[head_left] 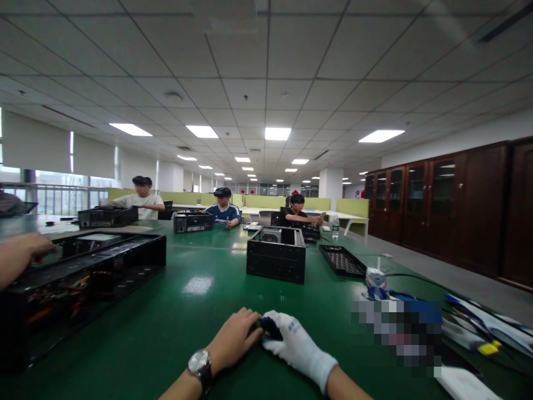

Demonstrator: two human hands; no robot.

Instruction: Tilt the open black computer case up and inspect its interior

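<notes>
Covering right hand (303,351): white glove (291,333), blue lettering (293,326).

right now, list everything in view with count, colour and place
Small object: 1, dark, between hands
Table: 1, green, across the foreground
Long case: 1, black, open, left edge
Centre case: 1, black, mid-table
Far cases: 2, black, far side, left
Tray: 1, black, right of centre case
Bottle: 1, clear, beyond tray
Cables: several, mostly black, right
Blurred patch: 1, mixed, right, unclear
Cabinets: a row, dark brown, right wall
Partitions: several, light green, background
Ceiling lights: many, white, overhead
Co-workers: 3, in white, blue, black, across table
Other person's hand: 1, bare, at long case
Watch: 1, silver and dark, left wrist
Left hand: 1, bare, bottom centre
Right hand: 1, white-gloved, around small object
</notes>
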